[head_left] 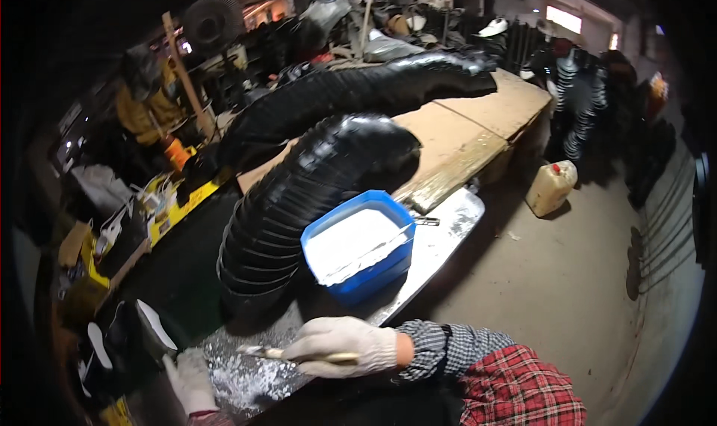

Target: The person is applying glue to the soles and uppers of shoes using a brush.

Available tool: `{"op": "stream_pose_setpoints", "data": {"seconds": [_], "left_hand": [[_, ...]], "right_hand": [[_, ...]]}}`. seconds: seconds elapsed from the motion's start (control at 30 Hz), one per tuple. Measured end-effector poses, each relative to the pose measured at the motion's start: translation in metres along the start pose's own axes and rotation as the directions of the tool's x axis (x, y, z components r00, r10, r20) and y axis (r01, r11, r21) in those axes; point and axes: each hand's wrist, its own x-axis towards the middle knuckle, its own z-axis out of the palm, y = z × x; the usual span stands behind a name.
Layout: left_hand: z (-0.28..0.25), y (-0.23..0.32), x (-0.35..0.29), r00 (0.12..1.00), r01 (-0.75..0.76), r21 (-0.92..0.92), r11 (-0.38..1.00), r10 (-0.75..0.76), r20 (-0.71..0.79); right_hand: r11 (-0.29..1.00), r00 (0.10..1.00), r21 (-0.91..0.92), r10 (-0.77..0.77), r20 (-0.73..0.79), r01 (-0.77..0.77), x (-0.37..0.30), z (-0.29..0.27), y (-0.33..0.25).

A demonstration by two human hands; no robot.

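Observation:
My right hand (347,347), in a white work glove, is closed round the light handle of a brush (261,351) with whitish residue on its head. The brush is held low over a metal surface (250,377) smeared with white. My left hand (192,381), gloved too, is at the lower end of a dark shoe (155,330) with a pale sole, its fingers against it; part of the grip is hidden. Beyond my right hand stands a blue tub (366,276) holding white, paste-like material, with a thin light strip lying across it.
Behind the tub curves a ribbed black stack (314,194); a second long black stack (358,90) lies farther back on brown board (478,119). Another pale-soled shoe (98,345) is at far left. A yellowish jug (551,188) stands on the floor at right.

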Motion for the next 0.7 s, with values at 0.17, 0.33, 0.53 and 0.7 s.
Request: {"op": "stream_pose_setpoints", "data": {"seconds": [0.17,0.33,0.53,0.7], "left_hand": [[0.207,-0.131,-0.023,0.813,0.269,0.353,0.896,-0.407,0.416],[0.243,-0.140,-0.048,0.818,0.530,0.155,0.834,-0.551,0.167],[0.206,-0.053,-0.122,0.936,-0.351,0.617,0.705,0.233,0.265],[0.200,0.080,-0.200,0.794,-0.544,0.828,-0.134,0.237,0.560]], "right_hand": [[0.961,0.944,-0.024,0.268,-0.192,-0.277,-0.039,-0.044,-0.026],[0.989,0.964,-0.076,0.105,-0.245,-0.127,-0.045,-0.078,-0.034],[0.922,0.861,-0.246,0.150,-0.486,-0.299,-0.027,-0.135,-0.031],[0.757,0.841,-0.465,0.202,-0.501,-0.459,0.004,-0.134,-0.008]]}}
